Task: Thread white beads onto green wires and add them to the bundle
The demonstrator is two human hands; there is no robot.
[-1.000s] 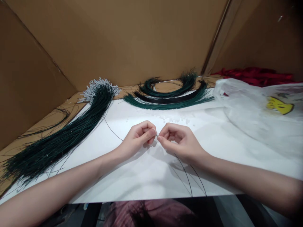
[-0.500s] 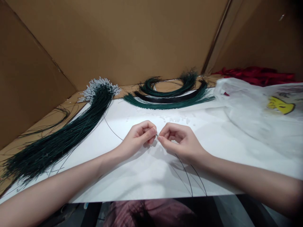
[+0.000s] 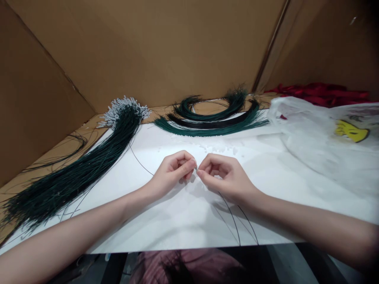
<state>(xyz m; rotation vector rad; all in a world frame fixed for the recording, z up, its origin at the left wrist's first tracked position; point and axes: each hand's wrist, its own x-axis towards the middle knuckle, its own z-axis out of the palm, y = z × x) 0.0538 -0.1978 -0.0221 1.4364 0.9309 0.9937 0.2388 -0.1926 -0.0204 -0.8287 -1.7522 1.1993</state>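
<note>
Wire point(image 3: 231, 216) runs away from viewer, tip pinched: left hand point(image 3: 173, 172), right hand point(image 3: 225, 178).

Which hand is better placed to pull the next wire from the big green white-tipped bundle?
Left, probably. The bundle lies out to the side of the left hand; the right hand would have to cross over. Both pinch a thin wire.

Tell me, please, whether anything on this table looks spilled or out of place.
Small clear beads lie scattered on the white sheet beyond the left hand and right hand, like a spill. Stray wires lie off the sheet, apart from the main bundle.
</note>
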